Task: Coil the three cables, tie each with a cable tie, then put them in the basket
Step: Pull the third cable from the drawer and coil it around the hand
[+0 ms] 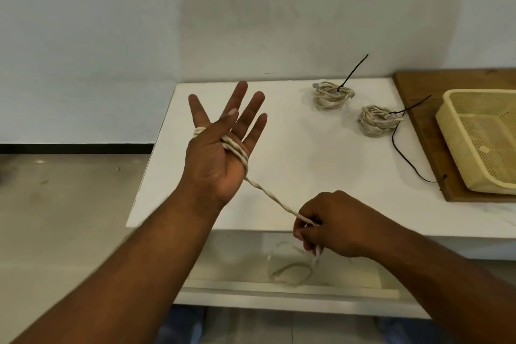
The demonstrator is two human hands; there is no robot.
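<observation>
1. Left hand (216, 153): palm up, fingers spread apart, beige twisted cable (268, 195) wrapped around it.
2. Right hand (332, 225): fingers pinched on the cable's taut strand.
3. Two coiled, tied cables (332, 95) (375, 120): on the white table (307, 170).
4. Perforated cream plastic basket (480, 137): on a wooden board (418, 120).

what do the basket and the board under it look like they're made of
The basket looks like molded plastic: pale yellow, even in colour, with rows of small perforations in its walls and floor, and a matte finish. The board beneath it looks like wood, brown with faint grain lines, though a wood-look laminate can't be ruled out.
</observation>
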